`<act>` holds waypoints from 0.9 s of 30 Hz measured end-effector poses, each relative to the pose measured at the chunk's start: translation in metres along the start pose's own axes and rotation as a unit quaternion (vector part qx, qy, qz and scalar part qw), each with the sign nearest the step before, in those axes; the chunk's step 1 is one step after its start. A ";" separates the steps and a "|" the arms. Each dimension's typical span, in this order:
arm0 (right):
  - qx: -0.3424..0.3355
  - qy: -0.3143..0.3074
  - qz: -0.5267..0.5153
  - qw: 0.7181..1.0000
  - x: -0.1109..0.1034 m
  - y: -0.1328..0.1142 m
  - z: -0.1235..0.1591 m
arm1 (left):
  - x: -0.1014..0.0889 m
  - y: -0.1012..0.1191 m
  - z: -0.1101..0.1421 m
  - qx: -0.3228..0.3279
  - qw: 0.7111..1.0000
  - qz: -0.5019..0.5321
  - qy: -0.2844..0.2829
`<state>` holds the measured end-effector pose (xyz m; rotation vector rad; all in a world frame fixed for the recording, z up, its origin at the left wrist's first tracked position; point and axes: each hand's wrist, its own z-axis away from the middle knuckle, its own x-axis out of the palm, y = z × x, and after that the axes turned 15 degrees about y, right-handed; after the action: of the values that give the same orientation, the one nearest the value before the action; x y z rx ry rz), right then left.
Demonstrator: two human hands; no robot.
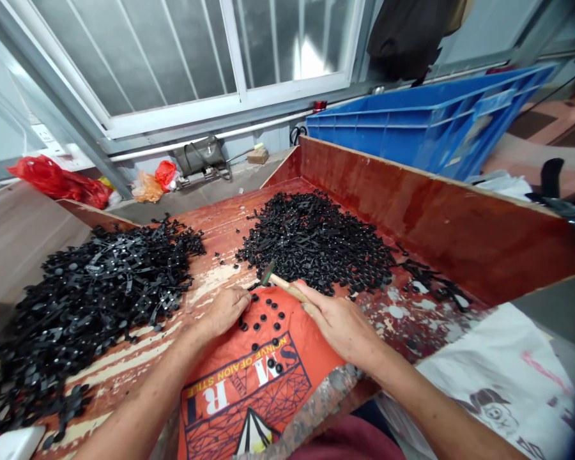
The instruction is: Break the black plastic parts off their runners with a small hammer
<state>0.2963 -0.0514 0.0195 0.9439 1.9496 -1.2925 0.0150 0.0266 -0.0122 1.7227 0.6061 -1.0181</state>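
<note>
My right hand (333, 319) is wrapped around the wooden handle of a small hammer (287, 285). The hammer's dark greenish head points left, just above the far edge of an orange printed cloth (249, 377). At that cloth's far left corner rests my left hand (227, 310), its fingers curled together at small black pieces; what lies between the fingertips is hidden. Several small round black pieces (263, 317) are scattered on the cloth between my hands. The cloth spreads over the near edge of the worktable and my lap.
A heap of black strip-like parts (115, 275) covers the table's left, and another black heap (316, 243) lies beyond my hands. A red-brown board (436, 223) walls the right side, with a blue crate (388, 128) behind it. A white printed bag (503, 377) lies at right.
</note>
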 end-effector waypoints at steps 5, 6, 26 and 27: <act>-0.036 0.036 0.004 0.999 0.001 -0.013 -0.006 | 0.001 -0.001 0.001 -0.010 1.000 0.001 0.005; -0.043 0.036 0.006 0.998 0.004 -0.014 -0.006 | 0.001 0.000 0.001 -0.010 1.000 0.002 0.007; -0.038 -0.025 -0.019 0.999 0.022 -0.012 -0.007 | 0.002 0.008 0.007 0.006 1.000 0.003 0.000; -0.020 -0.018 -0.055 0.998 0.021 -0.010 -0.007 | 0.002 0.010 0.007 0.018 1.000 -0.009 -0.008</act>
<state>0.2753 -0.0430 0.0101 0.7988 2.0151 -1.3176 0.0215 0.0161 -0.0093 1.7419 0.5958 -1.0603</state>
